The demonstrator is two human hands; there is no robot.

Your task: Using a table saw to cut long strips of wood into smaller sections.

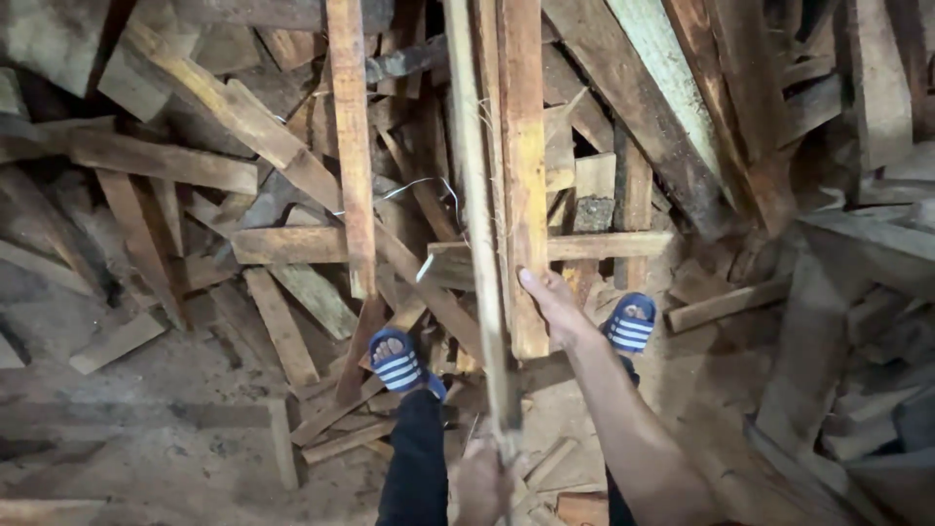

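Observation:
My right hand (pixel 553 304) grips the lower end of a long wooden plank (pixel 524 166) that stands nearly upright and runs to the top of the view. My left hand (pixel 484 482), low in the view, is closed round a thinner pale wooden strip (pixel 475 214) that rises beside the plank. Both pieces lean over a heap of scrap timber. My feet in blue striped slides (pixel 397 365) (pixel 629 325) stand on loose boards below.
Scrap planks and offcuts (pixel 243 117) lie crossed in every direction all round. Another upright board (pixel 353 146) stands just to the left. A dusty bare floor (pixel 146 458) shows at lower left. Heavy beams (pixel 857 244) pile up on the right.

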